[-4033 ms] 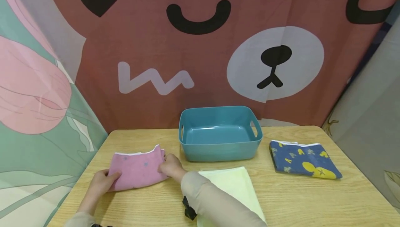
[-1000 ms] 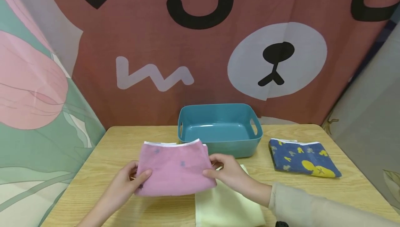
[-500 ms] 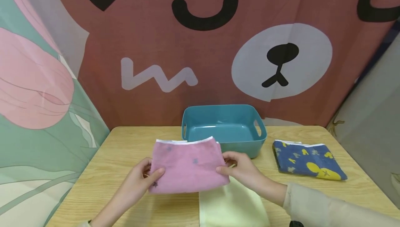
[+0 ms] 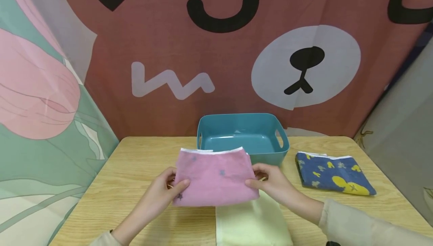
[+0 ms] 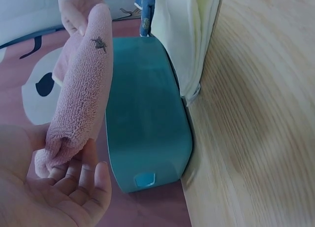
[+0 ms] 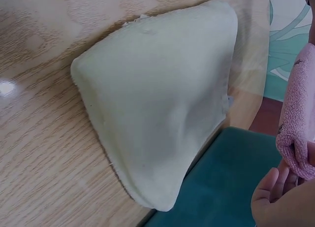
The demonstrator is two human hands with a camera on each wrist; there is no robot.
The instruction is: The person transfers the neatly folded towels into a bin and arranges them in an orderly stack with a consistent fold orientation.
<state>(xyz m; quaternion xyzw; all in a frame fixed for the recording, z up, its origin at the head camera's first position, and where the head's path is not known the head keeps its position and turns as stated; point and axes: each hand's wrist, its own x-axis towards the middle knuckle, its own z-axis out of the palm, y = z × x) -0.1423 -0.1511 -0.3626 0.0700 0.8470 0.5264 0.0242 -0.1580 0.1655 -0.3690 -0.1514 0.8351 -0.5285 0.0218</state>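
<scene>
A folded pink towel [image 4: 216, 180] with small grey stars is held up off the table, its white-edged side facing away from me. My left hand [image 4: 165, 184] pinches its left end, thumb on top and fingers underneath. At the other end my right hand [image 4: 275, 184] grips it the same way. In the left wrist view the rolled pink edge [image 5: 86, 89] lies between thumb and fingers. Below and slightly right of it, a folded pale yellow towel [image 4: 253, 225] lies on the table, its far part hidden by the pink one.
A teal plastic basin [image 4: 272, 158] with handle holes stands at the back middle, nothing visible inside; the pink towel overlaps its front left corner in view. A folded navy towel with yellow figures [image 4: 333, 174] lies at right on the wooden table [image 4: 135, 163]. Printed curtains hang behind.
Both hands have lifted the pink towel from the table's left side and carried it right, in front of the basin and over the yellow towel. The basin and navy towel stay put.
</scene>
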